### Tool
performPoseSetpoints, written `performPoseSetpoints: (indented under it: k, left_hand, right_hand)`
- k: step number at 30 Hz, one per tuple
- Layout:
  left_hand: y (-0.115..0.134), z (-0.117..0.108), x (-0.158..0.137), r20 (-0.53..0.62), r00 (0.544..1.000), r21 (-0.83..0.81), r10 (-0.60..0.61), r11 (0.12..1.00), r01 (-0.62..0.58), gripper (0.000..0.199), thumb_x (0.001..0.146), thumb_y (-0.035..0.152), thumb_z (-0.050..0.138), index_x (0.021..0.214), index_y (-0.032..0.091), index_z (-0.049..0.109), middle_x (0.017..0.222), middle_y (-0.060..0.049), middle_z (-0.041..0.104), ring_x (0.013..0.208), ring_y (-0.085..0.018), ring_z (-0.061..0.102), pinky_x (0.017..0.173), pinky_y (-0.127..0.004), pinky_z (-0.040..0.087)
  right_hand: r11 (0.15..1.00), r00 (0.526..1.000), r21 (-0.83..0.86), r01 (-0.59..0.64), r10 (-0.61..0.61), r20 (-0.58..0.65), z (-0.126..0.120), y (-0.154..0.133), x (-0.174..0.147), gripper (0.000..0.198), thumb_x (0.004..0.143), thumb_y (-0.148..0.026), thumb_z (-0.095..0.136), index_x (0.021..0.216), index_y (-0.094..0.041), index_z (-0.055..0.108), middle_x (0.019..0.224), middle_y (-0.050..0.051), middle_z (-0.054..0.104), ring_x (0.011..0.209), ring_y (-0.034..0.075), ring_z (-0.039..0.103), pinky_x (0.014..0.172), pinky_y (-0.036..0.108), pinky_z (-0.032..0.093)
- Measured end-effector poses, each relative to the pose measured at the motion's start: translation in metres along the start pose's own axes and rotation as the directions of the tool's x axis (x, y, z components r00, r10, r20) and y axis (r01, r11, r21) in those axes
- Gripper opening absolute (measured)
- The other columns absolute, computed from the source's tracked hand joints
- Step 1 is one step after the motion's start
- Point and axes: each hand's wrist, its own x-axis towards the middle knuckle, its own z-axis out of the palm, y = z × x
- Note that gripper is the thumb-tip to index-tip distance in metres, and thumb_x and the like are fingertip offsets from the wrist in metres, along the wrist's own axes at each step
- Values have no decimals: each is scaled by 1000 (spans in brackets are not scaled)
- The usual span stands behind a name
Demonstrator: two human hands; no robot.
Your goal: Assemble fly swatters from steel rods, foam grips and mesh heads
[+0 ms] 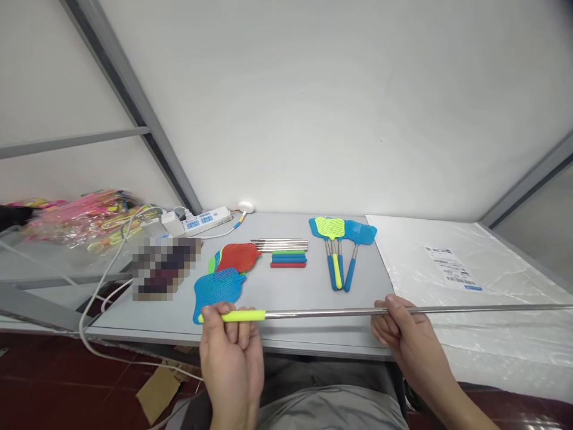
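Metal rod (322,313) w/ a neon-yellow handle (250,315) on its left end runs nearly level across the lower frame, out to the right edge. Your L hand (231,352), lower centre-left, grips the handle, fingers curled under, thumb at its end. Your R hand (409,334), lower right, pinches the bare metal btwn thumb & fingers.

Just above your L hand in frame, a blue swatter head (219,288) lies on the grey table (273,289); the handle overlaps its bottom tip, can't tell if they touch. Red swatter head (239,258) sits just above that, atop others. Mid-frame: loose metal tubes (280,245), w/ coloured grips (289,259) (green, blue, red) just below. Right of those, whole swatters (330,227), heads up, blue + yellow, overlapping. Far right: white pkg (483,263) w/ a label; the rod crosses in front. Mid-left: power strip (206,221) & a pixelated patch (168,269), contents unclear.
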Motion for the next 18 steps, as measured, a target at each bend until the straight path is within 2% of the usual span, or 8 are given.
performPoseSetpoints:
  k: [2, 5, 7, 10, 12, 14, 16, 18]
  left_hand:
    - [-14, 1, -17, 3, 996, 50, -90, 995, 90, 30, 85, 44, 68, 79, 17, 56, 54, 9, 31, 43, -4, 20, 43, -14, 34]
    - [-32, 1, -40, 40, 960, 122, -277, 955, 270, 36, 84, 51, 67, 78, 17, 57, 50, 10, 25, 43, -4, 22, 44, -15, 33]
    - [-35, 0, -45, 68, 949, 136, -308, 945, 297, 37, 84, 52, 66, 79, 16, 58, 51, 10, 24, 43, -4, 22, 44, -15, 32]
    - [-27, -2, -38, 97, 961, 128, -258, 961, 245, 35, 84, 51, 67, 82, 17, 59, 51, 10, 26, 43, -4, 23, 44, -15, 33]
    - [-16, -3, -27, 90, 975, 107, -203, 975, 194, 34, 84, 50, 66, 82, 18, 59, 50, 10, 28, 42, -4, 23, 49, -17, 40]
    - [-6, -3, -17, 66, 988, 78, -141, 988, 135, 33, 85, 50, 66, 81, 18, 58, 50, 10, 29, 41, -4, 23, 55, -19, 46]
    - [2, -3, -8, 45, 995, 54, -84, 995, 81, 32, 87, 49, 65, 81, 18, 59, 51, 10, 30, 41, -4, 22, 54, -17, 44]
    - [7, -3, -2, 34, 998, 46, -58, 997, 56, 31, 88, 47, 64, 82, 17, 59, 51, 10, 30, 42, -4, 21, 50, -15, 40]
  right_hand:
    - [997, 997, -72, 0, 6, 78, 3, 8, -4, 42, 88, -48, 61, 60, -21, 45, 53, -7, 30, 48, 10, 30, 49, 27, 27]
    - [969, 969, -244, 29, 33, 246, 9, 20, -13, 46, 93, -49, 51, 58, -21, 43, 54, -4, 36, 52, 12, 36, 53, 28, 29]
    - [938, 948, -340, 71, 43, 315, 12, 23, -19, 47, 95, -50, 48, 58, -21, 43, 55, -3, 39, 54, 12, 38, 56, 28, 29]
    - [903, 930, -413, 114, 49, 365, 10, 23, -20, 47, 91, -54, 52, 60, -20, 47, 56, -3, 42, 56, 13, 37, 56, 29, 26]
    - [921, 940, -377, 97, 40, 339, 5, 19, -17, 46, 90, -55, 53, 61, -20, 48, 56, -3, 42, 56, 13, 37, 55, 29, 26]
    - [965, 966, -258, 46, 23, 256, -1, 13, -12, 46, 92, -53, 51, 60, -20, 46, 54, -4, 37, 53, 12, 34, 54, 29, 27]
    - [990, 990, -138, 13, 6, 139, -7, 5, -7, 48, 93, -51, 49, 57, -21, 44, 54, -5, 29, 51, 12, 30, 53, 29, 27]
    - [995, 999, -97, 8, -4, 51, -12, -3, -4, 48, 92, -48, 52, 54, -20, 44, 56, -5, 27, 51, 11, 27, 52, 29, 28]
